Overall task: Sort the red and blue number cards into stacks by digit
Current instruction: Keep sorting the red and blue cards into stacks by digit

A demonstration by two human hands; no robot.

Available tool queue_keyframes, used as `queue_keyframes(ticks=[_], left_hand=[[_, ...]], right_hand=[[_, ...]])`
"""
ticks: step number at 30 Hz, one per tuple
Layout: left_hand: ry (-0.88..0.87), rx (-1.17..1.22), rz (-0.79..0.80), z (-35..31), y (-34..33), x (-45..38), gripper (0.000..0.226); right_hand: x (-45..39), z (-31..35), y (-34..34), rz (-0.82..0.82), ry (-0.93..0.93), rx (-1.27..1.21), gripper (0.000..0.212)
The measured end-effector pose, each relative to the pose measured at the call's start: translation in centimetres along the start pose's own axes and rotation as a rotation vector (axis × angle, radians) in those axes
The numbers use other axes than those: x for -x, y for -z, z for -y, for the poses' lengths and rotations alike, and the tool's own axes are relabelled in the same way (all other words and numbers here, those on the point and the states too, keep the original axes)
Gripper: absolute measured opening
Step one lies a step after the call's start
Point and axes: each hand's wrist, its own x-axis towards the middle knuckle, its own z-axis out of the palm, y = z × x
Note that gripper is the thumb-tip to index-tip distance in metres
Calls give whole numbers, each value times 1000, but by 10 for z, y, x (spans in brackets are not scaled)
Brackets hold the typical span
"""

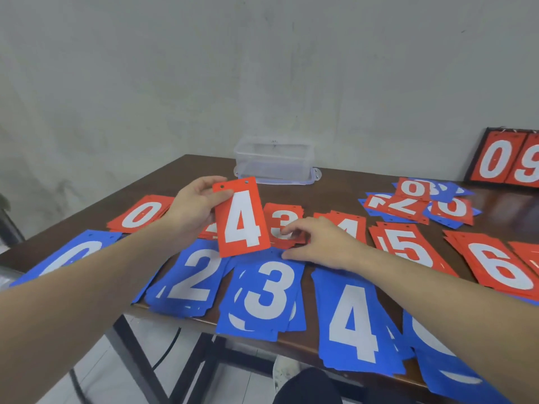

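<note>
Above the dark tabletop [335, 182], the left hand [192, 211] pinches a red 4 card [242, 217] aloft while the right hand [318, 243], fingers loosely curled, touches the red 3 stack [284, 221]. Most digit stacks stand sorted; a mixed pile [417, 202] far right remains.

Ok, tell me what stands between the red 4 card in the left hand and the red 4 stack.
The right hand does. It hovers over the red 3 stack, beside the red 4 stack and covering part of it, in the line from the red 4 card that the left hand holds up. Nothing else visible blocks the way.
</note>
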Motion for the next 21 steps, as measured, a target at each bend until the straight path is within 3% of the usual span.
queue_keyframes(ticks=[5, 15, 21], left_hand=[[30, -23, 83, 9, -38, -10, 22], [81, -162, 270, 31, -154, -39, 23], [-93, -613, 354, 49, -191, -64, 24]], right_hand=[[7, -33, 27, -153, -56, -9, 12], [55, -133, 95, -363, -323, -55, 13], [70, -178, 121, -419, -378, -14, 13]])
